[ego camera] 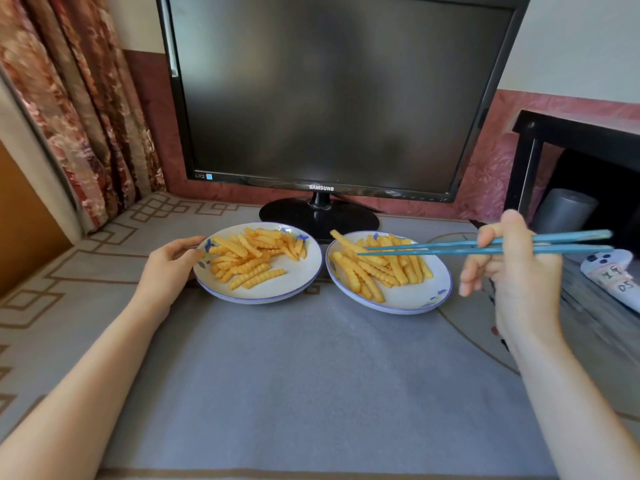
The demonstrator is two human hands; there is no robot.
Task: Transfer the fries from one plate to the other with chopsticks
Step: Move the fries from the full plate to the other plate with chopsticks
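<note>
Two white plates with blue rims sit side by side on the grey table mat. The left plate [298, 282] holds a heap of crinkle-cut fries [249, 259]. The right plate [429, 296] holds another heap of fries [377, 268]. My left hand [169, 268] holds the left plate's left rim, thumb on top. My right hand [516, 271] grips a pair of blue chopsticks [450, 247] that point left. Their tips hover over the fries on the right plate, slightly apart, with no fry between them.
A black monitor [332, 98] stands just behind the plates, its round base [318, 216] close to their far rims. A white game controller [613, 275] lies at the right edge. A curtain [79, 109] hangs at the left. A black side table [575, 161] is at the right.
</note>
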